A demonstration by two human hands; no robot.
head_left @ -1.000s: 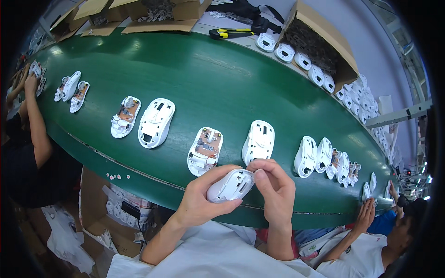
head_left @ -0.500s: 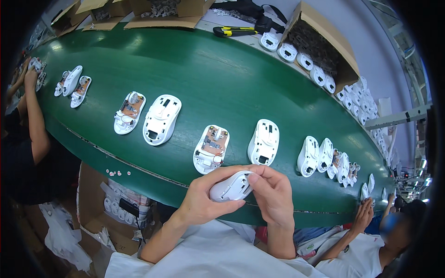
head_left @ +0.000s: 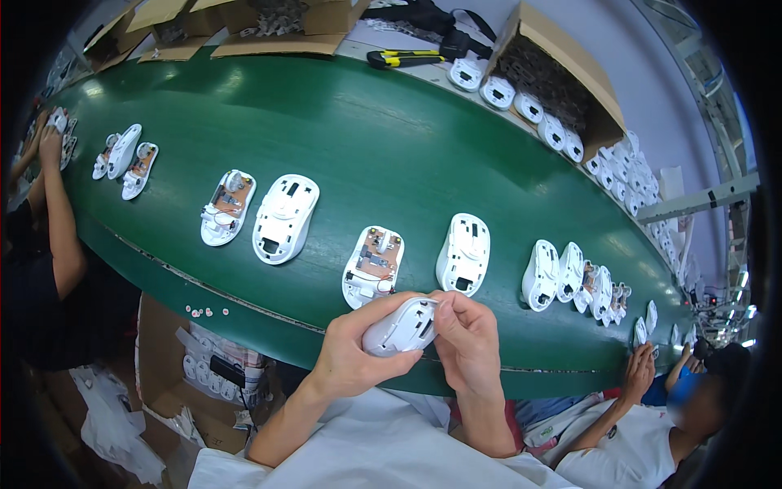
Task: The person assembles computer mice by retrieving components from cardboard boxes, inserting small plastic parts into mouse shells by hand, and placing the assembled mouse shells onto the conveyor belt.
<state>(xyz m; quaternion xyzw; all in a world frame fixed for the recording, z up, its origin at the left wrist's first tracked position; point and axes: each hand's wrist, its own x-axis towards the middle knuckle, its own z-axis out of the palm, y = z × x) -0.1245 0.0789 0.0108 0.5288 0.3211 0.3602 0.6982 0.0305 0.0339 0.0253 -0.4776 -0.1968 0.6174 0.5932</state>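
Note:
My left hand (head_left: 350, 350) grips a white computer mouse (head_left: 401, 327) from below, close to my chest at the near edge of the green conveyor belt (head_left: 391, 138). My right hand (head_left: 466, 342) pinches the mouse's right end with thumb and fingertips. Just beyond my hands lie an open mouse base with a circuit board (head_left: 373, 265) and a white mouse top shell (head_left: 464, 253). Further left sit another base (head_left: 227, 207) and shell (head_left: 286, 218).
More mouse parts (head_left: 574, 273) crowd the belt to the right, where another person's hand (head_left: 639, 371) reaches. A person at the left (head_left: 50, 155) handles parts (head_left: 124, 156). Cardboard boxes (head_left: 562, 73), a row of white parts (head_left: 521, 102) and a yellow utility knife (head_left: 403, 58) line the far side.
The parts on the belt have drifted to the right. My hands have stayed on the mouse, turning it slightly, with the right fingers now pinching its end.

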